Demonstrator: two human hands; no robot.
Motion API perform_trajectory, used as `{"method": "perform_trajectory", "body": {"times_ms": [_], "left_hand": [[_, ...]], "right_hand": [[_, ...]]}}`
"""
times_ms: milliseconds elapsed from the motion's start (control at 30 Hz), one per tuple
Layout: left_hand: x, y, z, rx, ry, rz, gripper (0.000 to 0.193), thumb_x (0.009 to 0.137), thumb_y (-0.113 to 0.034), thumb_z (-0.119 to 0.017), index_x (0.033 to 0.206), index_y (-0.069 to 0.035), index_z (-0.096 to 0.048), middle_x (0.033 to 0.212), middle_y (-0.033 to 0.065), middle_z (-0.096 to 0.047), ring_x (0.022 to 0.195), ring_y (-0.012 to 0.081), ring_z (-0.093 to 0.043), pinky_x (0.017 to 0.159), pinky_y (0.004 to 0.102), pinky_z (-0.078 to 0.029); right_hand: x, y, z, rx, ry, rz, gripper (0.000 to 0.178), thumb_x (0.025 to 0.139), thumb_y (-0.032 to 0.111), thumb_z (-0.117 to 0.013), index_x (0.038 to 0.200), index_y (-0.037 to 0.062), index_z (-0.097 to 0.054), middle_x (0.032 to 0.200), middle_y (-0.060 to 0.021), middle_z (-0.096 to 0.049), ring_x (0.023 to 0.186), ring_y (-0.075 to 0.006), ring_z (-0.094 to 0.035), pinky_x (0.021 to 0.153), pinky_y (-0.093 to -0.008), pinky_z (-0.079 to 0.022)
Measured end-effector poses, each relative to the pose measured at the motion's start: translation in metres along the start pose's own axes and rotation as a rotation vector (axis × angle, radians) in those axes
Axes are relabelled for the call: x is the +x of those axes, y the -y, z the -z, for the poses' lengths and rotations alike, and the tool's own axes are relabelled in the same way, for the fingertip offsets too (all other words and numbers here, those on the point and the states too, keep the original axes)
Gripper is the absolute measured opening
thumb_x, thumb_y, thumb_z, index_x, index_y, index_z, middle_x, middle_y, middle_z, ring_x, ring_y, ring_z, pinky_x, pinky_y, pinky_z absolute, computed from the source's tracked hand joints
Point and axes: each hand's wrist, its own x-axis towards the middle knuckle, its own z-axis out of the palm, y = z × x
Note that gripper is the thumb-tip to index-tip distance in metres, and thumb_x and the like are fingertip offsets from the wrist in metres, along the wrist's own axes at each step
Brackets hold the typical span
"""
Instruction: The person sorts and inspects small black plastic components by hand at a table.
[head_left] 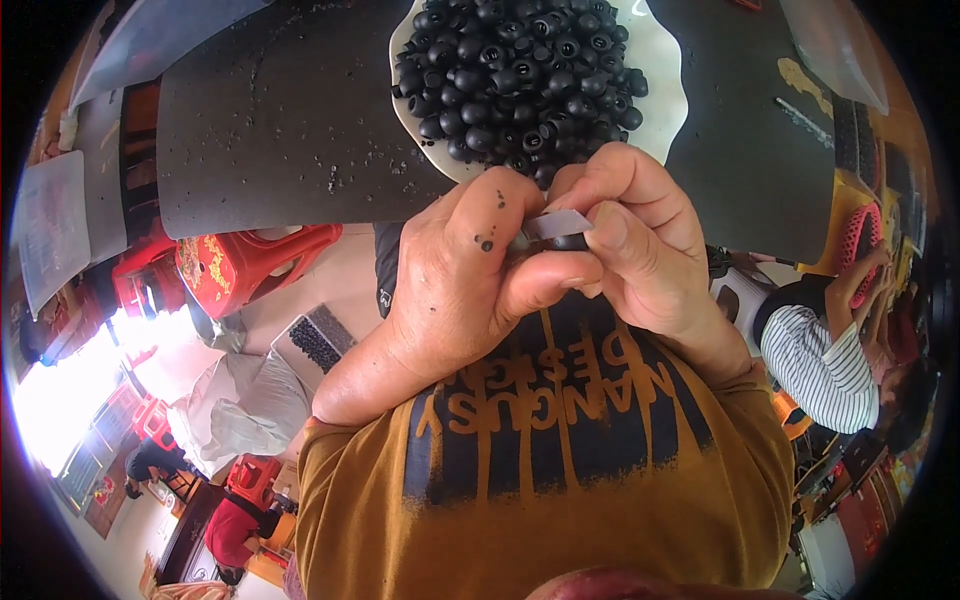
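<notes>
Both of my hands meet in front of my chest, just before the near rim of a white wavy-edged plate (655,125). A short flat grey blade (562,224) sticks out from between the thumb and index finger of my left hand (465,255). My right hand (645,235) pinches a small black rounded part (571,242), mostly hidden by the blade and fingers. The blade's tip reaches my right thumb. Dark specks dot my left index finger. A heap of similar black hollow knob-like parts (515,75) fills the plate.
The plate stands on a dark table (290,120) strewn with tiny black scraps. A red stool (255,265) stands left, near a grey tray of black parts (312,345) and a pale sack (245,405). At right, a person in a striped top (820,365) handles a pink basket (862,245).
</notes>
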Motion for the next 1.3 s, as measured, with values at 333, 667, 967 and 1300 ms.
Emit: {"method": "perform_trajectory", "body": {"times_ms": [333,667,967,1300], "left_hand": [[-0.004,0.011,-0.010,0.214,-0.069,-0.226,0.051,0.071,-0.054,-0.056,0.078,-0.005,-0.046,0.060,0.0071,-0.045,0.050,0.0260,-0.048,0.044,0.0339,-0.041],[0.003,0.016,-0.009,0.382,-0.107,-0.343,0.048,0.075,-0.052,-0.055,0.069,-0.006,-0.044,0.058,0.0060,-0.045,0.046,0.0240,-0.048,0.040,0.0327,-0.040],[0.005,-0.006,0.014,0.090,0.008,-0.173,0.043,0.076,-0.042,-0.063,0.085,-0.001,-0.051,0.069,0.0115,-0.054,0.059,0.0269,-0.057,0.052,0.0321,-0.045],[0.020,-0.027,0.033,-0.118,0.273,0.201,0.026,0.084,-0.024,-0.058,0.093,-0.001,-0.050,0.076,0.0077,-0.053,0.067,0.0132,-0.053,0.059,0.0262,-0.044]], "right_hand": [[-0.010,-0.005,-0.007,-0.084,-0.035,0.099,0.014,0.090,0.015,-0.050,0.096,0.0025,-0.051,0.078,-0.0003,-0.054,0.061,-0.0013,-0.049,0.050,-0.0146,-0.036],[-0.005,-0.005,-0.003,-0.133,-0.058,0.099,0.013,0.090,0.013,-0.049,0.096,0.0023,-0.050,0.079,-0.0001,-0.055,0.064,-0.0003,-0.050,0.050,-0.0143,-0.036],[-0.001,0.003,-0.003,-0.614,-0.048,0.317,0.012,0.089,0.008,-0.047,0.097,-0.0011,-0.051,0.081,-0.0066,-0.055,0.068,-0.0120,-0.054,0.060,-0.0238,-0.044],[-0.001,0.021,-0.011,-0.715,-0.060,0.327,0.012,0.086,0.003,-0.050,0.097,-0.0025,-0.052,0.079,-0.0111,-0.056,0.066,-0.0176,-0.056,0.059,-0.0254,-0.043]]}}
